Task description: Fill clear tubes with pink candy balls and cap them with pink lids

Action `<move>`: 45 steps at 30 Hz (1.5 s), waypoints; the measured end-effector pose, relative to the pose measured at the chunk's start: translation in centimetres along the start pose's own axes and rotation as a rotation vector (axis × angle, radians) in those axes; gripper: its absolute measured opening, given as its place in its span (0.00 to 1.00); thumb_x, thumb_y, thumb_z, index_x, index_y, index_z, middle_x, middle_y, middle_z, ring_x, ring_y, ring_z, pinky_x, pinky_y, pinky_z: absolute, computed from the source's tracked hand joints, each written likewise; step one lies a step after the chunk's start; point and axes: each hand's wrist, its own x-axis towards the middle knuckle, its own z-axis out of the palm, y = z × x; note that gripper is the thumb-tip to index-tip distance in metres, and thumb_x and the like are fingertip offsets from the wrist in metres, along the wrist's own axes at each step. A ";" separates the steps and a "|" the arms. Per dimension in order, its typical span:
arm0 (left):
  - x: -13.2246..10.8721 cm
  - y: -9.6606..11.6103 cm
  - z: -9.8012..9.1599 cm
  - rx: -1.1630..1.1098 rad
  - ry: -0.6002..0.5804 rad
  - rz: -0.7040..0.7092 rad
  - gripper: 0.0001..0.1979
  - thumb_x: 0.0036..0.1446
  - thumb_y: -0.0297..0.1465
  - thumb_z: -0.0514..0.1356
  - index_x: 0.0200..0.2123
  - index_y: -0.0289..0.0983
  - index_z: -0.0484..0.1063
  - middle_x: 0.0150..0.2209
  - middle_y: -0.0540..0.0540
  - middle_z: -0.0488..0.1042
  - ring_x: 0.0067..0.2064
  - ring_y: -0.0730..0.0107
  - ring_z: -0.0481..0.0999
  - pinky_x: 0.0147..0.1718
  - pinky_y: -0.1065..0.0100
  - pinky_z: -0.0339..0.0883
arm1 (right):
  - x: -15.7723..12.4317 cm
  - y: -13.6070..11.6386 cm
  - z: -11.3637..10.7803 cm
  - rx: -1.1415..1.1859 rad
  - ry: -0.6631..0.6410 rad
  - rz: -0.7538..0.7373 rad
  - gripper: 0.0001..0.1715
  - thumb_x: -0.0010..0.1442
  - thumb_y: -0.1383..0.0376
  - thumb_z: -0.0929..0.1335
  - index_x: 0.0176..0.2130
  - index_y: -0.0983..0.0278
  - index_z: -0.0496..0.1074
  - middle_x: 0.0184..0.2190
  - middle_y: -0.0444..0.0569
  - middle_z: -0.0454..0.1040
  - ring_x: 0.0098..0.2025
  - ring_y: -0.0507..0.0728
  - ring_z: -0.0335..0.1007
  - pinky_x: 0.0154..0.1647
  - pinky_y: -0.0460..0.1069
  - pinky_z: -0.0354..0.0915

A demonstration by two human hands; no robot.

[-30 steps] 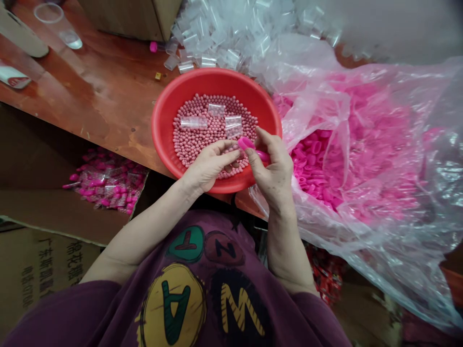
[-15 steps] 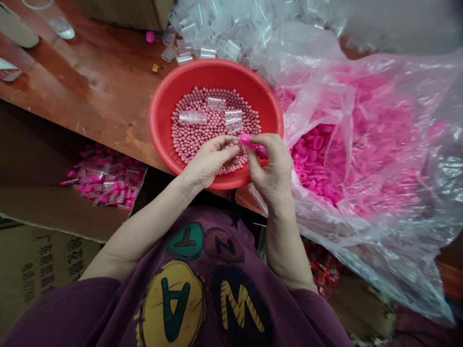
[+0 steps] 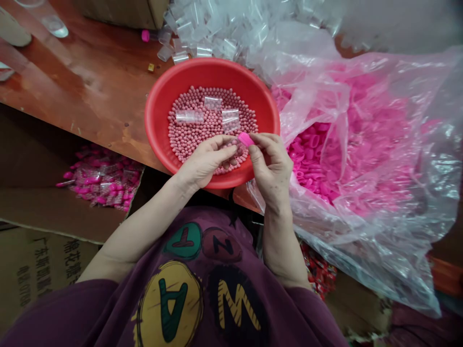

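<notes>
beads (image 3: pixel 191 138) in bowl (image 3: pixel 155 124) | bag (image 3: pixel 361 231) right of bowl | tubes (image 3: pixel 204 29) behind

1. The clear tube (image 3: pixel 233 143) is mostly hidden by the left hand (image 3: pixel 206 161); how full it is cannot be told.
2. Fingertips of the right hand (image 3: pixel 274 166) cover one end of the pink cap (image 3: pixel 245 140).
3. The top edge cuts off the cardboard box (image 3: pixel 119 12) and clear cup (image 3: pixel 54 24).
4. Plastic bag (image 3: pixel 439 178) film blurs many pink pieces (image 3: pixel 311 156).
5. The yellow bit (image 3: pixel 151 67) is too small to identify.
</notes>
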 end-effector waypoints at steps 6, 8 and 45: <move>0.1 -0.1 -0.1 -0.024 -0.032 0.005 0.10 0.62 0.27 0.75 0.45 0.35 0.82 0.39 0.48 0.83 0.35 0.76 0.80 0.37 0.74 0.74 | -0.2 -0.2 0.2 0.064 -0.018 0.054 0.11 0.76 0.58 0.72 0.54 0.54 0.83 0.50 0.48 0.86 0.52 0.59 0.84 0.58 0.58 0.81; 0.2 -0.2 -0.1 -0.030 -0.032 -0.001 0.11 0.61 0.29 0.76 0.45 0.35 0.82 0.38 0.48 0.83 0.35 0.76 0.80 0.38 0.74 0.75 | -0.5 -0.4 0.9 0.068 0.015 0.074 0.11 0.76 0.57 0.72 0.53 0.55 0.83 0.49 0.48 0.86 0.51 0.59 0.85 0.58 0.59 0.81; -0.2 0.3 0.4 0.039 0.041 0.099 0.09 0.62 0.31 0.76 0.43 0.37 0.83 0.37 0.50 0.82 0.31 0.77 0.75 0.35 0.72 0.73 | 0.4 -1.7 -1.2 -0.059 -0.197 0.058 0.15 0.76 0.55 0.70 0.55 0.52 0.84 0.53 0.51 0.83 0.55 0.62 0.81 0.62 0.64 0.79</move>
